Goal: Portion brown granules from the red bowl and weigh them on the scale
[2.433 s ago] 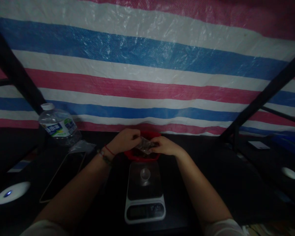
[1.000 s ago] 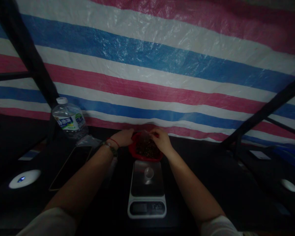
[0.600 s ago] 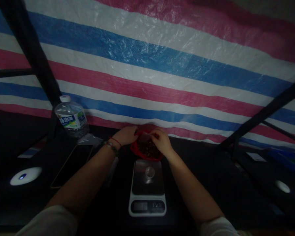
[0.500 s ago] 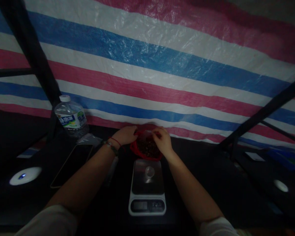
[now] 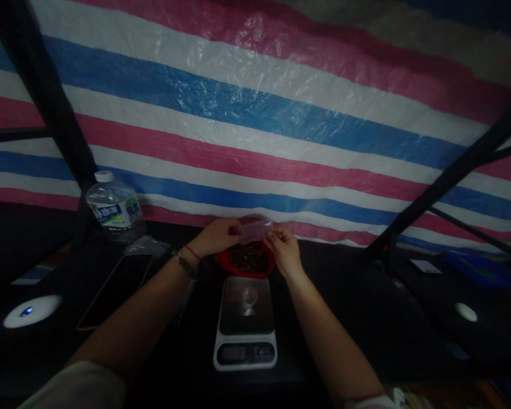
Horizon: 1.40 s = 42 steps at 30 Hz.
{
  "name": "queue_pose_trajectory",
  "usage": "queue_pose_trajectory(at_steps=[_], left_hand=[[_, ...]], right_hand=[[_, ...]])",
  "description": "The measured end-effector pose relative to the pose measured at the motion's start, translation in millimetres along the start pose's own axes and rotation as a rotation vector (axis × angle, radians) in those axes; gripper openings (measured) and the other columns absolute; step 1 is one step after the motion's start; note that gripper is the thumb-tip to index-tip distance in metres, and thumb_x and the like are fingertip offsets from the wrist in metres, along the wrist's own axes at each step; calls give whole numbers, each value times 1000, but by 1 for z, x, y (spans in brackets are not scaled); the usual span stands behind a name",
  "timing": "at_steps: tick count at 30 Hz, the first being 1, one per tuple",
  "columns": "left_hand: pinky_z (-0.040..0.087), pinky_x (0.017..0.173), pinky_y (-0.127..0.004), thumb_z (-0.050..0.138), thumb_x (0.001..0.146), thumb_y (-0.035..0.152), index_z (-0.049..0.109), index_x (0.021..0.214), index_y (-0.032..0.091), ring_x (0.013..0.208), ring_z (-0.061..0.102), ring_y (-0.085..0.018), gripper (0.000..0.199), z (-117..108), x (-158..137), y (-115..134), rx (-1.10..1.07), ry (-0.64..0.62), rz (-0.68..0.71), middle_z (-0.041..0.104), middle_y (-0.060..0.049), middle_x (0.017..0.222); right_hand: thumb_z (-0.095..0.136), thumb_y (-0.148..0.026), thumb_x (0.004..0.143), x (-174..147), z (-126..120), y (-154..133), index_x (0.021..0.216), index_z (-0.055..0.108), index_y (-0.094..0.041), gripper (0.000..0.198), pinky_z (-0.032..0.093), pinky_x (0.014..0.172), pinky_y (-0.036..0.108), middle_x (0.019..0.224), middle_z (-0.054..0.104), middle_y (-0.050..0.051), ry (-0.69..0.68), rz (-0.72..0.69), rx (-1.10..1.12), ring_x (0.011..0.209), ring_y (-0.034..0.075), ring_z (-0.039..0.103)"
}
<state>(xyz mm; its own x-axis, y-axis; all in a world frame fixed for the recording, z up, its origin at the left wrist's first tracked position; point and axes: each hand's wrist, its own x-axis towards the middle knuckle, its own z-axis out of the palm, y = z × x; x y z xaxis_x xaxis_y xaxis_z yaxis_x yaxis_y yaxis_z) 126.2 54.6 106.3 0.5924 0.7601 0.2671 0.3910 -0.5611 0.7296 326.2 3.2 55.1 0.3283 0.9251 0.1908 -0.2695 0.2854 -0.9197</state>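
Striped red, white and blue tarpaulin (image 5: 255,113) hangs behind a dark table (image 5: 357,318). Toward the person from the grip sits a kitchen scale (image 5: 246,324) carrying a tiny clear cup (image 5: 250,296), seemingly empty, so nothing looks weighed yet. Directly under the grip, a red bowl (image 5: 221,262) holds dark bits. Left hand (image 5: 215,237) and right hand (image 5: 286,251) each pinch an end of a small clear bag (image 5: 255,230), stretched between them.

bowl (image 5: 247,260) behind scale (image 5: 246,321), bottle (image 5: 114,210) left
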Motion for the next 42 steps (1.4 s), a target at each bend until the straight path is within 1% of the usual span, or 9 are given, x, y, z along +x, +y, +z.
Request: queue_pose_trajectory(at_steps=[5,8,12,16,20,27,31,35,42], left_hand=[[48,66,-28,59,76,42,62,84,15,72,62,-18,28,17,-5,-1,-302,127,-55,67,-4,81],[49,66,-28,58,77,43,61,89,15,71,62,-17,31,21,-15,-1,-327,221,-79,66,-4,82],[44,59,-25,55,79,47,62,94,15,64,55,-15,36,-12,-40,0,-133,287,-123,63,-2,77],[43,62,-22,51,83,53,62,85,17,69,55,-14,38,-60,-73,-13,44,-2,-148,62,-1,77],[44,68,-24,48,84,49,65,83,17,75,58,-17,36,-63,-100,-53,287,-288,-215,64,-2,80],[42,95,-32,44,90,34,68,88,17,102,58,-22,30,-31,-122,-109,497,-329,-24,65,-9,109],[40,101,-35,51,87,37,67,103,18,112,56,-24,29,-34,-130,-112,492,-310,-69,62,-10,121],[39,104,-36,65,76,36,61,118,18,119,53,-26,46,-37,-137,-114,461,-333,-88,58,-10,130],[39,104,-32,63,78,30,68,104,19,116,53,-24,28,-34,-138,-112,407,-394,-63,63,-8,122]], right_hand=[[80,-29,59,-15,-9,5,78,59,-19,30,53,61,22,69,64,-4,-99,107,-4,61,9,61],[79,-27,59,-20,-15,15,82,61,-19,31,52,53,22,68,65,-3,-189,108,-93,56,10,60],[74,-30,64,-23,-30,23,85,62,-19,27,46,43,21,65,63,-3,-223,61,-232,46,9,55],[69,-37,67,-23,-53,27,81,61,-18,25,41,38,21,58,58,-4,-117,-26,-320,41,9,50],[67,-42,68,-26,-67,35,80,61,-18,27,35,35,20,58,56,-5,-33,-53,-350,39,8,45],[67,-47,68,-29,-70,42,83,63,-18,33,34,34,21,61,60,-2,-60,-60,-403,39,9,45],[66,-46,69,-29,-71,40,82,63,-18,31,34,35,21,63,60,-1,-38,-57,-410,40,8,44],[64,-44,71,-31,-68,36,81,63,-18,28,32,35,21,60,57,-2,-55,-60,-425,40,9,43],[64,-42,73,-33,-69,37,81,64,-17,26,37,42,23,63,61,-1,-100,-98,-470,43,10,45]])
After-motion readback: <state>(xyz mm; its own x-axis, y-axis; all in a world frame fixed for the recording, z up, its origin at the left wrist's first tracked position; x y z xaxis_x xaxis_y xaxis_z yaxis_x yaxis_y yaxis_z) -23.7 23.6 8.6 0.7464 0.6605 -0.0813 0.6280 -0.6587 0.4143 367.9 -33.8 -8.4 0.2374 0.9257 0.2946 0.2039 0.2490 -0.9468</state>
